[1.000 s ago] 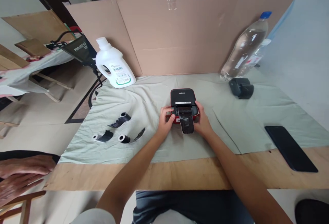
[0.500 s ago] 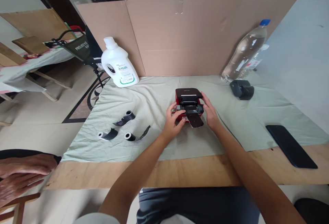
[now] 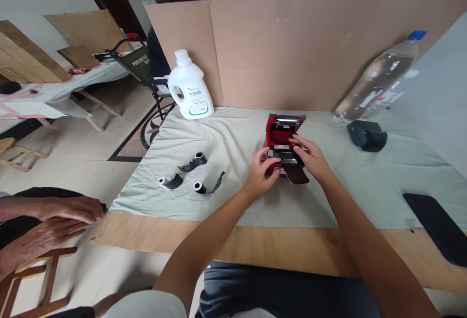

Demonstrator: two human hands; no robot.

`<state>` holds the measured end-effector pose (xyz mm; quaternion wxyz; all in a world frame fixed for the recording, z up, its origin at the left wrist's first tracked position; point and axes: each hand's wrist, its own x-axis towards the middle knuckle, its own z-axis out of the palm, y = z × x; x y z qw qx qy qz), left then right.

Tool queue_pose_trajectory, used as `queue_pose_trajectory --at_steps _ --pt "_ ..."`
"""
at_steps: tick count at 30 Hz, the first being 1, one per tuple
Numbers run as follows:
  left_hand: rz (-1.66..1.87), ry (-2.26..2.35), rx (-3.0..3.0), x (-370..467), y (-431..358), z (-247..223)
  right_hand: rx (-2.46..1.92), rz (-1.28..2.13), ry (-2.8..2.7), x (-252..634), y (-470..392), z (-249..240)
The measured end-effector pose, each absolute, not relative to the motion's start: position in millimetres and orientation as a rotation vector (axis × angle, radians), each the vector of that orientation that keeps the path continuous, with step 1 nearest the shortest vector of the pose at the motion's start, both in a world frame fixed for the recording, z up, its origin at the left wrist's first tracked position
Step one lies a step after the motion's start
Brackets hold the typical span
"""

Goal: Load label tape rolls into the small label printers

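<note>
Two hands are at a small red-and-black printer (image 3: pixel 282 135), which sits on a pale green cloth (image 3: pixel 233 143) over the counter (image 3: pixel 273 240), its lid (image 3: pixel 286 121) raised. The left hand (image 3: pixel 261 174) touches the printer's left side and front edge, its fingers bent and spread, with the thumb held apart from them. The right hand (image 3: pixel 312 161) is at the printer's right side, its fingers slightly apart and reaching over the opening; its thumb is hidden, so whether it pinches anything cannot be told. A dark, glossy strip (image 3: pixel 296 174) hangs out over the printer's front, between the hands.

To the left of the printer, three small black rolls (image 3: pixel 199 187) lie on the cloth, well apart from it, each with a loose end. Behind them a white jug (image 3: pixel 193 92) stands near a cardboard panel (image 3: pixel 273 55). To the right are a large clear bottle (image 3: pixel 383 75) with a blue cap, a smaller bottle (image 3: pixel 392 97) partly hidden behind it, and a black object (image 3: pixel 367 135) near their bases. A dark phone-like slab (image 3: pixel 436 225) lies near the counter's front edge. At far left, another person's hands (image 3: pixel 65 216) rest together, beside the counter.
</note>
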<state>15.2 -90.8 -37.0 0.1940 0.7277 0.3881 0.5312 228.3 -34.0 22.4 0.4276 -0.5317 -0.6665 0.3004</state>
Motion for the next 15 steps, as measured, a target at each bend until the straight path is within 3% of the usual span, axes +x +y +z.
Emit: queue_pose_trajectory --at_steps 5,10,15 --pt "1.486 1.099 2.039 15 -91 -35 -1.5 0.527 -1.935 225 -18 54" --pt "1.466 1.125 2.065 16 -90 -36 -1.581 0.619 -2.409 203 15 74" --pt "1.458 1.115 2.071 16 -89 -36 -1.814 0.471 -2.946 175 43 83"
